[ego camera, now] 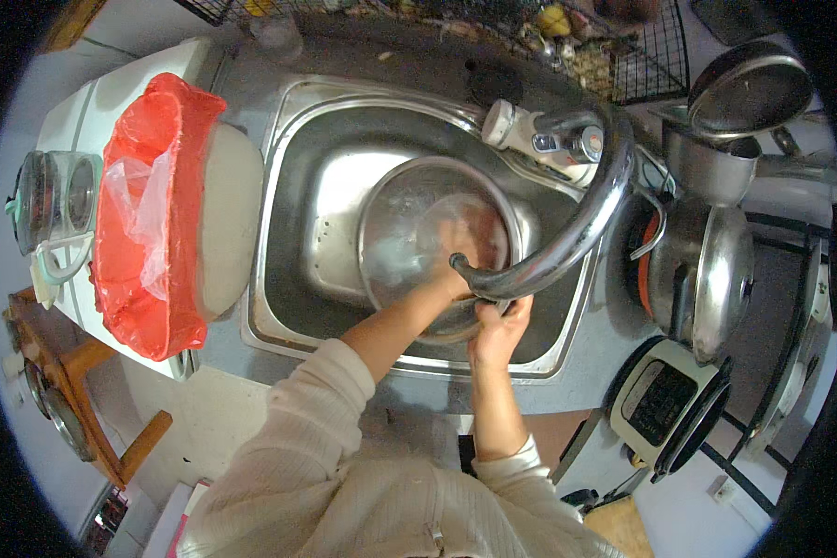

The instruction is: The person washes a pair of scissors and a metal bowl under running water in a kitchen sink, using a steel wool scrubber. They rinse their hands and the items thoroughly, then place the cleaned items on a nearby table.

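A round stainless-steel bowl or pan [408, 202] stands in the metal sink [303, 150]. My left hand [458, 240] reaches down inside it, blurred and partly hidden behind the tip of the curved chrome faucet [565, 261]. What its fingers are doing cannot be made out. At the near right side of the vessel, my right hand [496, 335] grips its edge, with the thumb uppermost and the faucet spout just beyond it. The spout crosses over the vessel from the right.
Left of the sink sits a red plastic basin [190, 209] with a thin plastic bag in it. A glass jug [56, 199] is farther left. Lidded pots [711, 167] and a toaster-like appliance [666, 404] crowd the right. A wire rack [649, 59] stands behind.
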The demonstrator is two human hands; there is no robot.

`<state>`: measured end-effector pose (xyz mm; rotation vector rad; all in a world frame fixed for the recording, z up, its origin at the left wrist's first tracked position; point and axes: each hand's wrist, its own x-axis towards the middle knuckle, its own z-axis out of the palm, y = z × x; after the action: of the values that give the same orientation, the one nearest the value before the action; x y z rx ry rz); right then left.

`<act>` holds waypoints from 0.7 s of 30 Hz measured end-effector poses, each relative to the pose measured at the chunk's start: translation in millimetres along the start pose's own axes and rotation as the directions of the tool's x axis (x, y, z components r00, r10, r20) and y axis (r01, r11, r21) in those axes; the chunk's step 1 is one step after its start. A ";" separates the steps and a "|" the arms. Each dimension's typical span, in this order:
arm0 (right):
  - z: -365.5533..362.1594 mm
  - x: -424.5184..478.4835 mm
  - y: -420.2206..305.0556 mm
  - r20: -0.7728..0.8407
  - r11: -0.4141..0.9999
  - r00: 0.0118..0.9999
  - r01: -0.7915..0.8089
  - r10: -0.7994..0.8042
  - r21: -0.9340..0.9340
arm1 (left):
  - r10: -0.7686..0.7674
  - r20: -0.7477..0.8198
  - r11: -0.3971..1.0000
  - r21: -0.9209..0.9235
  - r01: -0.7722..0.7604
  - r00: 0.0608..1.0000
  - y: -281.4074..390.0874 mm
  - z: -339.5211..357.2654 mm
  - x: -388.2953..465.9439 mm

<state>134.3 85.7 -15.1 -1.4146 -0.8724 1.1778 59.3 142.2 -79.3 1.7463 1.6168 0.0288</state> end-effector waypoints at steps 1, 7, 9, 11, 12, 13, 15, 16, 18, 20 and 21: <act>-5.7 9.7 -2.1 0.000 0.993 1.000 0.012 -0.012 -0.114 | 0.164 -0.078 0.880 -0.440 -0.181 0.983 0.1 27.3 -5.8; -37.8 25.1 -17.6 0.012 0.997 0.997 0.071 -0.071 -0.004 | 0.206 0.153 0.964 -0.201 -0.173 0.967 -42.7 -18.5 -50.6; -34.4 15.1 -18.5 0.064 0.996 0.996 0.073 -0.069 -0.060 | 0.303 -0.357 0.951 0.060 -0.302 0.884 -73.7 2.5 -28.6; -28.1 7.1 -3.7 0.042 0.999 0.998 0.040 -0.039 -0.005 | 0.486 -0.336 0.808 0.524 -0.268 0.807 -78.6 6.9 8.5; -24.0 9.3 -2.8 0.036 0.999 0.998 0.045 -0.045 -0.003 | 0.376 -0.365 0.902 0.354 -0.247 0.852 -70.5 19.9 28.6; -18.9 9.8 -4.1 0.039 0.999 0.999 0.032 -0.032 0.013 | 0.242 -0.339 0.953 -0.091 -0.288 0.909 -50.2 36.4 39.6; -7.8 12.5 -10.9 0.039 0.998 0.999 -0.001 -0.001 0.056 | 0.132 -0.233 0.606 -0.750 -0.264 0.964 -12.2 60.0 41.5; -8.3 14.1 -12.0 0.033 0.998 0.999 -0.014 0.012 0.055 | 0.153 -0.160 0.351 -0.914 -0.205 0.975 3.9 67.5 31.2; -18.7 23.0 -11.6 -0.015 0.999 1.000 -0.025 0.025 0.028 | 0.383 -0.136 0.502 -0.800 -0.330 0.913 34.2 49.1 -3.8; -24.4 29.6 -15.8 0.015 1.000 1.000 0.001 -0.001 0.014 | 0.443 -0.268 0.470 -0.743 -0.476 0.855 12.8 85.2 -19.1; -26.5 30.0 -21.1 0.013 1.000 1.000 -0.011 0.011 -0.004 | 0.589 -0.118 0.696 -0.428 -0.576 0.799 -5.6 75.6 -26.1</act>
<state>169.1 111.1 -1.3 -1.4181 -0.8774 1.1948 85.8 82.0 -125.0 1.7935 0.8633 0.6324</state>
